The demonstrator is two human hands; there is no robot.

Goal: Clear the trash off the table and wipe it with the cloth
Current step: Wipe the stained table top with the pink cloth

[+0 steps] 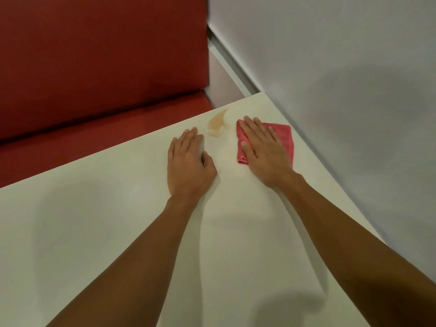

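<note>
The right hand (262,149) lies flat on the folded pink cloth (286,135), fingers straight and spread, palm pressing it onto the worktop (113,232). It grips nothing. The spread looks meant to put weight across the whole pad of fabric so it drags evenly rather than bunching. Cloth edges show beyond the fingertips and on the little-finger side.

The left hand (188,161) rests flat on the bare worktop just beside the right, fingers straight and together, thumb tucked in, holding nothing. It seems to serve as a brace while the person leans forward over the surface.

A brown smear (218,122) sits ahead of the gap between the two hands, just off the cloth's thumb-side edge and apart from it. Fainter marks trail back from it toward the wrists. By my reading the wiping step is in hand, and a sweep toward the left hand would carry the cloth over the smear.

Beyond the left fingertips runs a red bench (94,67); a grey wall (354,67) stands close on the right hand's outer side.
</note>
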